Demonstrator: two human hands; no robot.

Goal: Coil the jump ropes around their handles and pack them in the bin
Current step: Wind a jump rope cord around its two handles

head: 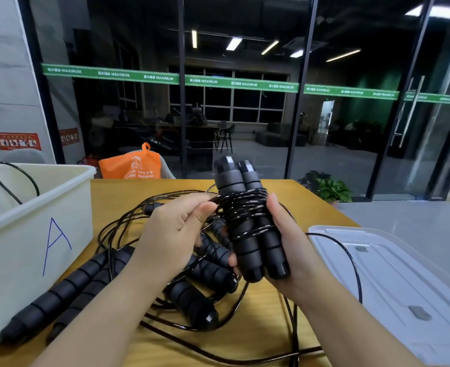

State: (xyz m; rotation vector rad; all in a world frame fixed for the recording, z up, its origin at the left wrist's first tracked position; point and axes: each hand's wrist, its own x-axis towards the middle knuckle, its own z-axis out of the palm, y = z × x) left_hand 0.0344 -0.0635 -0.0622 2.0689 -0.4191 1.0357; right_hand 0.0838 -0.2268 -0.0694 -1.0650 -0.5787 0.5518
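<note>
right hand (pixel 284 250) clamps paired handles (pixel 250 229) upright so wraps stay put | left hand (pixel 176 229) pinches cord (pixel 234 207), tension for next turn | bundle above table (pixel 271 321), bin (pixel 33 221) at left, not packed | loose ropes (pixel 192 292) underneath, snag risk
</note>
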